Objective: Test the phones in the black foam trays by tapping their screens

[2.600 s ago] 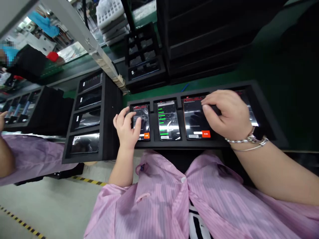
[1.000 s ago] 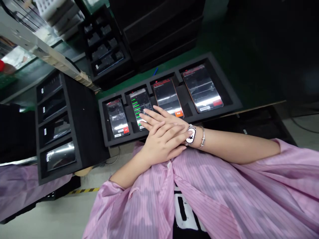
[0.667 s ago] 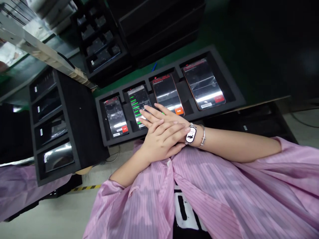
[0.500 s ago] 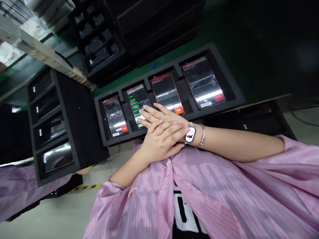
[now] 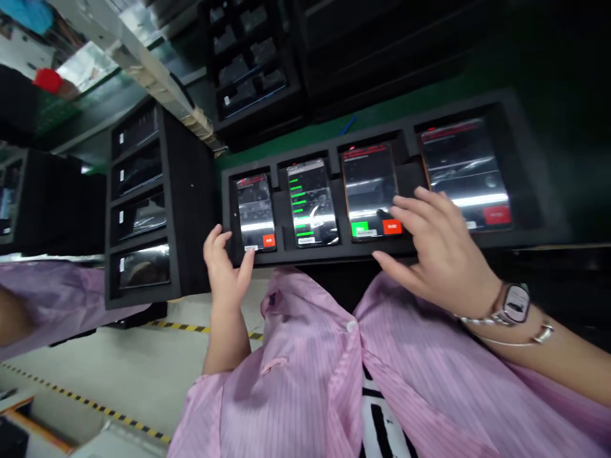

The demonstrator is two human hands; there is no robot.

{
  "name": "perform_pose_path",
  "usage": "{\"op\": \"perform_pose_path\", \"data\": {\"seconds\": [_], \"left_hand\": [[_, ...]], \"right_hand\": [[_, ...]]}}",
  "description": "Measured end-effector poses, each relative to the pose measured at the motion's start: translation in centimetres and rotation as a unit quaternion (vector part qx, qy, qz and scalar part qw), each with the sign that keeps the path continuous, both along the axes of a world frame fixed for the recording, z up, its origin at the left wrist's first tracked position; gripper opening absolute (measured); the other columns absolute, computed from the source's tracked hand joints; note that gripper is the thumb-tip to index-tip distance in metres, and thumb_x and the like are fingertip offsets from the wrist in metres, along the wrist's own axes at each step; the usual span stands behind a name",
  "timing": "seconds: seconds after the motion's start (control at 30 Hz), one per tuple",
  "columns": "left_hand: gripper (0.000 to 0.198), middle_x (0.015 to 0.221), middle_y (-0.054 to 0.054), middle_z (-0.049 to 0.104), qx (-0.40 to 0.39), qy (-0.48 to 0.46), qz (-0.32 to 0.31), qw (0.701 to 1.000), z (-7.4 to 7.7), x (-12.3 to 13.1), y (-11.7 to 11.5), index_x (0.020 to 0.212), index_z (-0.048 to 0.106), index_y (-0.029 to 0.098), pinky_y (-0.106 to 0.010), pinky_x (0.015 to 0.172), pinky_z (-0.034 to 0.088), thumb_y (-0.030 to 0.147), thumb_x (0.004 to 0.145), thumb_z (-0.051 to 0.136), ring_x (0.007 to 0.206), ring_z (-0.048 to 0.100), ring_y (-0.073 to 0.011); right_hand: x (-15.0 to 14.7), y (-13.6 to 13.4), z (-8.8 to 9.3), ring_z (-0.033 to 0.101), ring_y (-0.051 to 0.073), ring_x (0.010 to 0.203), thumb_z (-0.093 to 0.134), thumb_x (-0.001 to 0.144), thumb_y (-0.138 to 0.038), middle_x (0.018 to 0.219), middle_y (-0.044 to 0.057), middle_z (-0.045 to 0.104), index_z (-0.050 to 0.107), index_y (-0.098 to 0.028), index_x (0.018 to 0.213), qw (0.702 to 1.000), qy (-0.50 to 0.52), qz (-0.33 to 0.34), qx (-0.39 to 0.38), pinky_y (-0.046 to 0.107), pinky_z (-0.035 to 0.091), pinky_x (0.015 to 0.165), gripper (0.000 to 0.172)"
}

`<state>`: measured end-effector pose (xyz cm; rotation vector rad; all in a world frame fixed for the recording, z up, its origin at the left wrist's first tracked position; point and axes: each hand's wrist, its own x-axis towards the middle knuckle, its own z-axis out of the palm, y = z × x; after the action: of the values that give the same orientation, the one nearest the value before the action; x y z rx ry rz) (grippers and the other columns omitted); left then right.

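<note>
A black foam tray holds several phones in separate slots. My left hand is at its front left corner, thumb and fingers apart, beside the leftmost phone. The second phone shows green lines of text. Over the front edge, between the third phone and the rightmost phone, my right hand is spread with nothing in it. It partly covers the rightmost phone; whether it touches the tray cannot be made out. A smartwatch is on my right wrist.
Left of the tray stands another black foam tray with several phones. More dark trays lie behind. A blue pen-like object rests on the green surface. Another person's sleeve shows at the left.
My hands were laid one over the other at the tray's front edge; they have moved apart, left hand to the left corner, right hand to the right. The view has shifted.
</note>
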<state>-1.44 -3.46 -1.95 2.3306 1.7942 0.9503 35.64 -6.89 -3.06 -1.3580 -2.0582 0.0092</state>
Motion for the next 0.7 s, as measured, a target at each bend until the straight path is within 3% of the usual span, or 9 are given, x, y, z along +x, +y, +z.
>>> {"op": "perform_pose_path", "data": {"seconds": [0.13, 0.23, 0.37, 0.43, 0.57, 0.63, 0.7], "left_hand": [[0.036, 0.15, -0.02, 0.055, -0.012, -0.038, 0.021, 0.999, -2.0, 0.0, -0.2, 0.132, 0.054, 0.019, -0.05, 0.12, 0.042, 0.037, 0.101, 0.06, 0.143, 0.053, -0.0292], [0.035, 0.149, -0.02, 0.057, 0.003, -0.049, 0.018, 0.999, -2.3, 0.4, -0.1, 0.131, 0.054, 0.019, -0.049, 0.12, 0.042, 0.035, 0.1, 0.062, 0.143, 0.054, -0.0289], [0.03, 0.147, -0.02, 0.059, 0.018, -0.045, 0.011, 0.999, -2.3, 0.2, 0.0, 0.126, 0.058, 0.018, -0.049, 0.119, 0.044, 0.034, 0.1, 0.062, 0.141, 0.056, -0.0289], [0.029, 0.147, -0.02, 0.06, 0.028, -0.039, 0.008, 0.999, -2.5, -0.1, 0.1, 0.123, 0.061, 0.017, -0.049, 0.118, 0.045, 0.036, 0.101, 0.06, 0.141, 0.056, -0.0292], [0.027, 0.152, -0.02, 0.057, 0.019, -0.009, -0.005, 1.0, -2.7, -0.7, 0.2, 0.111, 0.07, 0.017, -0.048, 0.118, 0.046, 0.039, 0.103, 0.057, 0.142, 0.056, -0.0308], [0.026, 0.152, -0.019, 0.057, 0.021, -0.01, -0.01, 1.0, -2.8, -0.8, 0.4, 0.111, 0.071, 0.017, -0.048, 0.12, 0.044, 0.037, 0.102, 0.059, 0.143, 0.056, -0.0309], [0.033, 0.151, -0.019, 0.058, 0.03, -0.035, -0.006, 0.999, -3.1, -0.8, 0.5, 0.127, 0.066, 0.017, -0.048, 0.122, 0.043, 0.034, 0.1, 0.062, 0.144, 0.055, -0.03]], "right_hand": [[-1.1, -0.1, -0.6, 0.053, 0.042, 0.141, 0.073, 0.092, -0.051, 0.14, 0.021, 0.065, 0.047, -0.011, 0.152, 0.997, -0.066, 0.013, 0.025, 0.063, 0.045, 0.118, 0.076], [-1.7, -0.1, -0.7, 0.056, 0.042, 0.138, 0.073, 0.091, -0.052, 0.14, 0.023, 0.064, 0.046, -0.008, 0.152, 0.995, -0.092, 0.008, 0.04, 0.061, 0.046, 0.116, 0.08], [-1.7, 0.0, -0.9, 0.051, 0.042, 0.143, 0.075, 0.09, -0.049, 0.147, 0.026, 0.059, 0.034, -0.007, 0.16, 0.995, -0.084, 0.004, 0.051, 0.062, 0.046, 0.115, 0.091], [-1.8, 0.0, -0.9, 0.049, 0.042, 0.145, 0.075, 0.09, -0.047, 0.149, 0.025, 0.058, 0.04, -0.01, 0.157, 0.995, -0.089, 0.004, 0.046, 0.062, 0.045, 0.115, 0.084], [-2.0, -0.1, -0.4, 0.047, 0.043, 0.146, 0.072, 0.093, -0.042, 0.15, 0.019, 0.059, 0.065, -0.014, 0.133, 0.991, -0.135, -0.001, -0.003, 0.064, 0.039, 0.12, 0.05], [-1.5, -0.3, -0.3, 0.047, 0.042, 0.147, 0.071, 0.094, -0.045, 0.15, 0.02, 0.058, 0.062, -0.013, 0.138, 0.992, -0.128, -0.006, -0.01, 0.063, 0.038, 0.121, 0.056], [-0.3, -0.6, -0.4, 0.047, 0.042, 0.147, 0.071, 0.093, -0.051, 0.152, 0.023, 0.056, 0.048, -0.011, 0.154, 0.994, -0.108, -0.032, -0.006, 0.065, 0.037, 0.122, 0.076]]}}
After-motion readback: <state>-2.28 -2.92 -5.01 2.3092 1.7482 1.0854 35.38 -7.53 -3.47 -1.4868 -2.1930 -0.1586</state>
